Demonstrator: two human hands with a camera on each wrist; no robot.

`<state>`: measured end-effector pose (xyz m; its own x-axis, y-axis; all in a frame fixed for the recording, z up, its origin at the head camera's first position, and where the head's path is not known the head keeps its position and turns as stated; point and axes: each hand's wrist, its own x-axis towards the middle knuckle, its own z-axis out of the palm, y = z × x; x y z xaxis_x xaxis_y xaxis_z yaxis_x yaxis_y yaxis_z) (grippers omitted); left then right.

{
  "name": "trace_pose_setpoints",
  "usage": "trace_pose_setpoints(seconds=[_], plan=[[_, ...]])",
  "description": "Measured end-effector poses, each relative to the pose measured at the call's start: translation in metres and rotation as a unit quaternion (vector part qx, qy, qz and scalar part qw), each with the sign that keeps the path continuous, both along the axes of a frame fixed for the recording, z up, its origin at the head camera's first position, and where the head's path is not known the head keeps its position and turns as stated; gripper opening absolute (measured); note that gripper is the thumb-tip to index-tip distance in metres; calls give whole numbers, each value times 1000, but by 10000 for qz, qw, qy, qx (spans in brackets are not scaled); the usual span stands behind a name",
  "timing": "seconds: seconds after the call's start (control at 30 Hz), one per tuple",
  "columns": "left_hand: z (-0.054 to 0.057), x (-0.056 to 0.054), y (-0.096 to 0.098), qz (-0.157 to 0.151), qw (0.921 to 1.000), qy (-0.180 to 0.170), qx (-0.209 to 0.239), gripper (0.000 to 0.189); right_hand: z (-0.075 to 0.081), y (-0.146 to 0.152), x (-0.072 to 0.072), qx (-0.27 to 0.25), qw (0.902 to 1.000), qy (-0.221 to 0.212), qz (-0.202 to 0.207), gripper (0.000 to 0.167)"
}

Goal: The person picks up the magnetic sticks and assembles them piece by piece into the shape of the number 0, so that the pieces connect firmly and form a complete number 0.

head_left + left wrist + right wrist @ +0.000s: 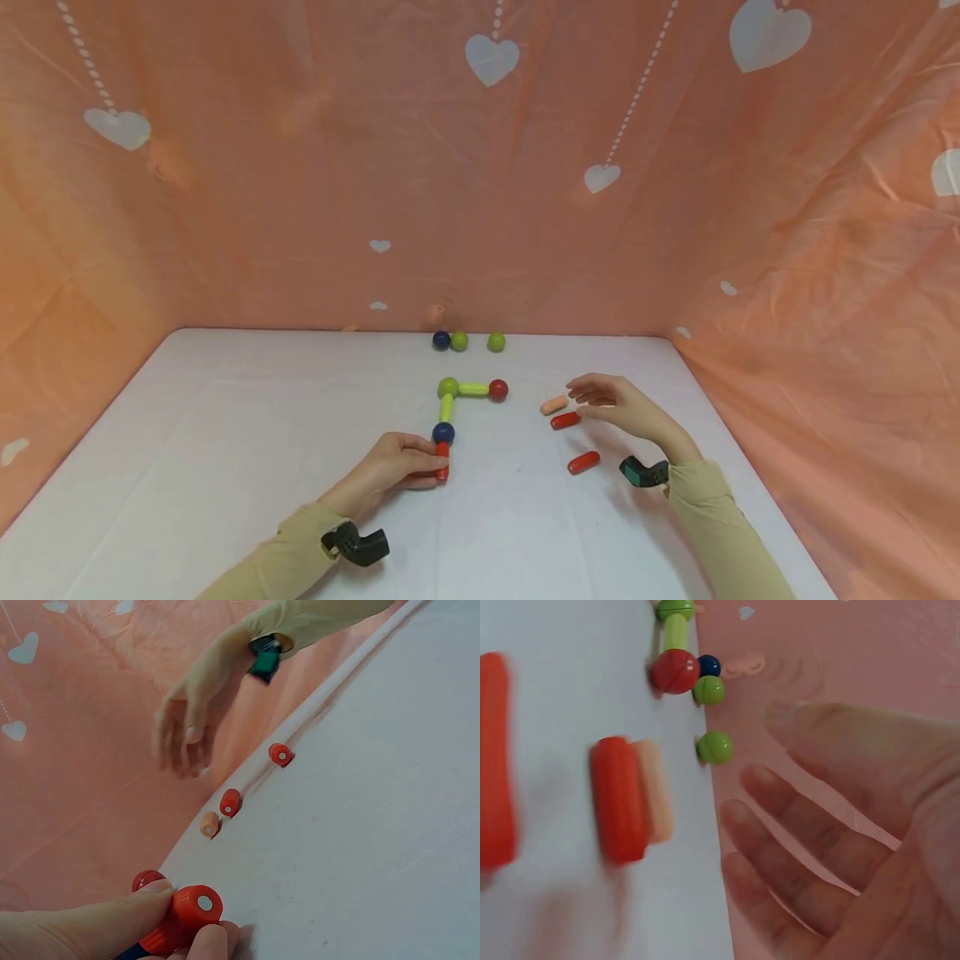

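Note:
My left hand (393,462) pinches a red magnetic rod (442,462) between thumb and fingers. The rod's far end meets a dark blue ball (443,432). From that ball a lime rod (447,408) runs to a green ball (448,387), where a second lime rod (473,389) leads right to a red ball (498,390). In the left wrist view a silver disc shows on the held rod's (187,911) near end. My right hand (618,407) hovers with loosely bent, spread fingers, holding nothing. Beside it lie a peach rod (554,405) and a red rod (566,421).
Another red rod (583,462) lies nearer me on the white table (225,433). At the back edge stand a dark blue ball (441,340) and two green balls, one touching it and one (497,342) apart. Orange cloth (337,167) rises behind and at both sides.

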<state>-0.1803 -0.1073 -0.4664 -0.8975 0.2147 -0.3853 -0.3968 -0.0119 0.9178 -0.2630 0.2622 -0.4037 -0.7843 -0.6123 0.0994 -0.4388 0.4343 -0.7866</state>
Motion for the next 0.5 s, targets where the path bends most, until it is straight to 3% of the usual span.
trace_pose_setpoints(seconds=[0.27, 0.5], plan=[[1, 2, 0, -9, 10000, -7, -53, 40, 12, -40, -35, -228, 9996, -85, -132, 40], [-1, 1, -1, -23, 10000, 53, -73, 40, 1, -64, -71, -235, 9992, 321, -75, 41]])
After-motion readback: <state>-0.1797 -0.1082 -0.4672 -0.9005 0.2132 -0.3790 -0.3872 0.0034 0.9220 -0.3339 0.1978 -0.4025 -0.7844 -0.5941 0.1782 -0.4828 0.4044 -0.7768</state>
